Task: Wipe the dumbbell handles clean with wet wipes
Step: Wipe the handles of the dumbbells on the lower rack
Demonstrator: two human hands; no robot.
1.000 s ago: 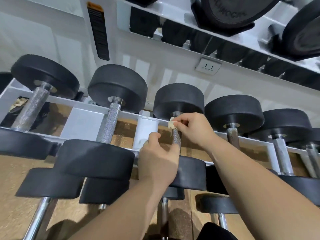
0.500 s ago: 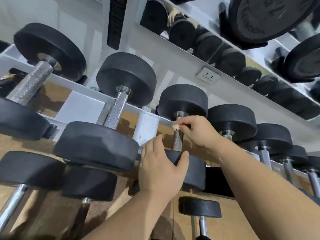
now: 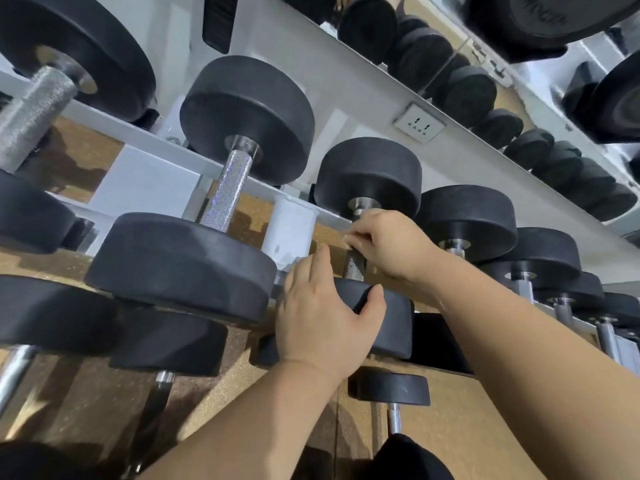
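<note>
A long white rack [image 3: 152, 174] holds a row of black dumbbells, and they get smaller toward the rack's right end. A big dumbbell [image 3: 180, 261] lies across the rack from front to back. Just to its right lies the middle dumbbell [image 3: 369, 174], pointing the same way, about halfway along the row. The person's left hand [image 3: 318, 327] grips this dumbbell's round front end at the front edge of the rack. The thumb hooks over the top and the fingers [image 3: 313, 271] go up its left side. The right hand [image 3: 391, 244] is higher up, with its fingers curled round the top of the rough silver handle [image 3: 355, 264]. A tiny pale bit [image 3: 347, 239] peeks out at its fingertips, too blurry to tell if it is the wipe. A small white wall socket [image 3: 419, 123] sits on the wall above the rack.
</note>
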